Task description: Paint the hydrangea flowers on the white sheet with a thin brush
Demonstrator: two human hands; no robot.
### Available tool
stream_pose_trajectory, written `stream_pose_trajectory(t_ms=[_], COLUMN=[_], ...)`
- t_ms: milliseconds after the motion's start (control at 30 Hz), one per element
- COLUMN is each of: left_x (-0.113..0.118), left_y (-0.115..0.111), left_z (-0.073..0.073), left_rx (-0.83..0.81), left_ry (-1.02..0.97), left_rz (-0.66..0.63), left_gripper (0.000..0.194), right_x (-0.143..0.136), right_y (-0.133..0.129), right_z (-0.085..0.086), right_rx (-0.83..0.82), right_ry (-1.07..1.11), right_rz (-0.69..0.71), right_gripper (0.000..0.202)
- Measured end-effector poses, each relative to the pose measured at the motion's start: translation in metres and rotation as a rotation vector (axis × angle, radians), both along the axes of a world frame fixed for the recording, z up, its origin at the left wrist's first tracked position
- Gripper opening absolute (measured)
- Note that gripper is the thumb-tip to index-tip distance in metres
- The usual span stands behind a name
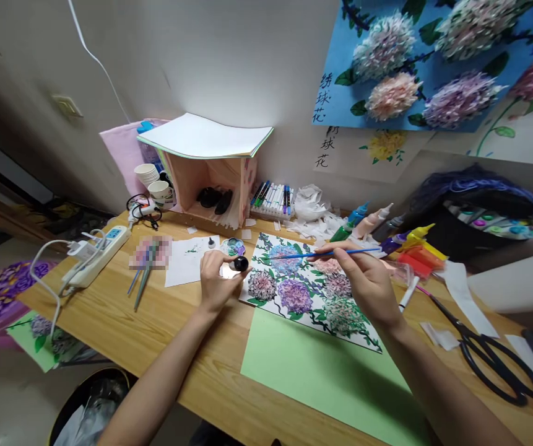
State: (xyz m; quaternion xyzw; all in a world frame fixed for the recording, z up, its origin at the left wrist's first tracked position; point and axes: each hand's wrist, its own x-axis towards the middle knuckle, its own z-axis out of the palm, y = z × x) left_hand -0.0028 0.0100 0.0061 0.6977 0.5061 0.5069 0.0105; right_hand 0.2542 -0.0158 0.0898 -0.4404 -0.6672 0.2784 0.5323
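Note:
My left hand (220, 280) is closed around a small bottle with a round black top (239, 264), just left of the painting; whether that top is a cap or an opening I cannot tell. Between the fingers of my right hand (363, 279) is a thin blue paintbrush (312, 254), its tip pointing left over the upper part of the painting. The painting (268, 301) shows several textured flower heads in blue, purple, pink and green with dark stems. Beneath it lies a light green sheet (289, 365). A small nozzle cap (211, 243) and a paint palette (233, 247) are near my left hand.
Large black scissors (489, 356) lie at the right. Paint bottles (359, 223), a marker tray (273, 199) and crumpled tissue (312, 207) line the back. Leftward are a paint-marked sheet (187, 260), brushes (143, 285) and a power strip (96, 260). A cardboard box (177, 186) stands behind.

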Motion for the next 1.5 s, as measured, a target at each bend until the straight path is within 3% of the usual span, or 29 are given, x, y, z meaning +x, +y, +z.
stream_pose_trajectory(t_ms=[200, 367, 467, 600, 733, 833, 933, 1200, 1500], left_x=[0.003, -0.003, -0.026, -0.072, -0.102, -0.107, -0.105, -0.103, -0.103], left_y=[-0.005, -0.004, 0.005, 0.025, 0.036, 0.037, 0.036, 0.031, 0.033], left_z=[0.003, 0.01, 0.016, 0.014, 0.004, -0.002, -0.003, 0.001, 0.0], left_rx=[-0.043, -0.027, 0.037, 0.055, 0.065, 0.036, 0.008, 0.023, 0.004], left_ry=[0.0, -0.004, -0.105, -0.335, -0.477, -0.522, -0.515, -0.486, -0.52], left_rz=[-0.022, 0.008, 0.187, 0.532, 0.667, 0.663, 0.651, 0.67, 0.684], left_gripper=[0.022, 0.023, 0.025, 0.029, 0.03, 0.03, 0.03, 0.029, 0.031], right_x=[-0.013, -0.02, -0.038, -0.088, -0.144, -0.166, -0.17, -0.163, -0.173], right_y=[0.006, 0.01, 0.022, 0.05, 0.082, 0.096, 0.1, 0.101, 0.1], right_z=[-0.002, -0.003, -0.006, -0.024, -0.051, -0.065, -0.068, -0.061, -0.055], right_rx=[-0.1, -0.075, -0.065, -0.082, -0.071, -0.061, -0.052, 0.008, -0.064], right_ry=[0.118, 0.121, 0.086, -0.223, -0.384, -0.41, -0.449, -0.544, -0.552], right_rz=[0.103, 0.088, 0.129, 0.301, 0.368, 0.397, 0.423, 0.54, 0.561], right_gripper=[0.024, 0.023, 0.024, 0.025, 0.026, 0.026, 0.024, 0.024, 0.02])
